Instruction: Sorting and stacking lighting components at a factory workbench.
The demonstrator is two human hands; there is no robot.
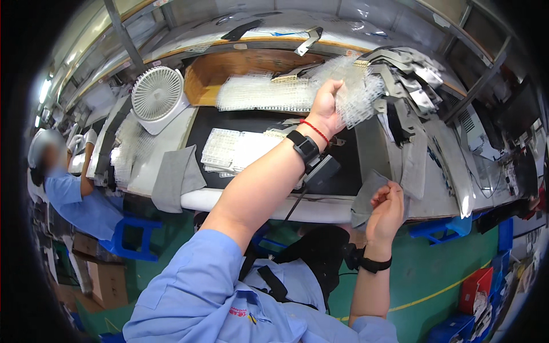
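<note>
My left hand (326, 108) reaches over the table and is closed on a batch of translucent, grid-patterned plastic sheets (360, 100). Its thumb shows on the near side; the other fingers are hidden behind the sheets. Beside this batch, similar sheets (263, 94) lie in front of a brown wooden box (201, 77). Another white stack (229, 150) rests nearer on the dark work surface (209, 120). At the table's front edge, my right hand (386, 214) has its fingers curled against a grey cloth (365, 197); whether they grip the cloth is unclear.
A white fan (158, 97) stands back left. Black and white bent strips (409, 74) are piled at the right. Another grey cloth (177, 177) hangs over the front edge. Farther left sits a co-worker (80, 197). Blue stools (134, 237) stand on the green floor.
</note>
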